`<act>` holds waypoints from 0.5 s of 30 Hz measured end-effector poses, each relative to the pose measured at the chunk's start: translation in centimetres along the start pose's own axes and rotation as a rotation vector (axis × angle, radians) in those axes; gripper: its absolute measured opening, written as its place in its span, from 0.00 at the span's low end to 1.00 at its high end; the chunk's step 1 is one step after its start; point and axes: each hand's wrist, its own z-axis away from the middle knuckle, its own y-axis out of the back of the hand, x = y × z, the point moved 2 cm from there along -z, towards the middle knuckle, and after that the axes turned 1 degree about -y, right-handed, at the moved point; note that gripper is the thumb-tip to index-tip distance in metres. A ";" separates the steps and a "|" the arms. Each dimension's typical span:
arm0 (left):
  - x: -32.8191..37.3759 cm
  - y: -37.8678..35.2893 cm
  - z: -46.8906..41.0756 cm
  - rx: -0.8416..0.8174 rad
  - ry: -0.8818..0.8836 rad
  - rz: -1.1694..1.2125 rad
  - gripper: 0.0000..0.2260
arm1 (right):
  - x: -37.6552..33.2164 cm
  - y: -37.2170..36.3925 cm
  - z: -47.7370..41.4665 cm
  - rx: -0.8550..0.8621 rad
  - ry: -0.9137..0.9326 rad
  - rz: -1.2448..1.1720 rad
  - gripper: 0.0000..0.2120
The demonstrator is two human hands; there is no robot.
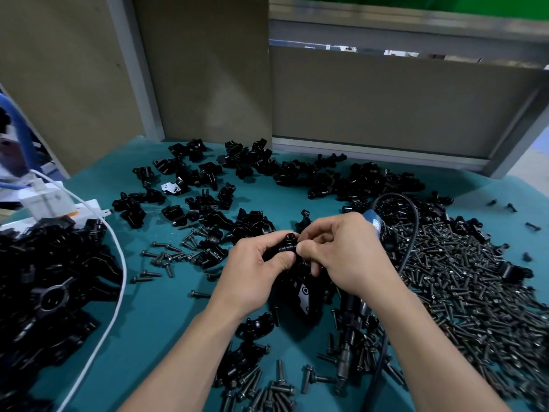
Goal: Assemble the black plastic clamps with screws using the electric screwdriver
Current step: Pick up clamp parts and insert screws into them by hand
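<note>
Here, the left hand point(257, 264) and right hand point(349, 252) both pinch one small black plastic clamp point(286, 242). One blue-bodied electric screwdriver point(346, 349) lies beneath the right wrist. Uncountable dark steel screws point(463, 281) heap at four o'clock. Loose black clamp parts point(261, 171) crowd twelve, and one white cable point(123, 263) runs at nine.

**One head-worn view, looking down over the counter**

A single wide-angle camera sits on the person's head and faces forward and down. It is near the work. Both forearms enter from the bottom edge, and the left hand point(252, 272) and right hand point(347, 257) meet close to the frame's middle, both pinching a black clamp point(286, 245). The teal counter point(154, 316) fills the lower half and bends toward the edges under the wide lens. Upright brown boards point(386, 99) at the counter's far side fill most of the upper half.
</note>
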 end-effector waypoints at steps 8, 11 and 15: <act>0.0 0.2 0.0 0.025 0.019 -0.146 0.14 | 0.2 -1.1 -0.2 0.006 0.010 0.090 0.09; 0.0 0.3 -0.1 0.023 0.015 -0.147 0.14 | 0.2 -1.4 -0.3 0.008 0.012 0.109 0.10; -0.1 0.4 -0.2 -0.002 0.009 -0.040 0.15 | 0.1 -1.0 -0.3 0.001 -0.002 0.091 0.09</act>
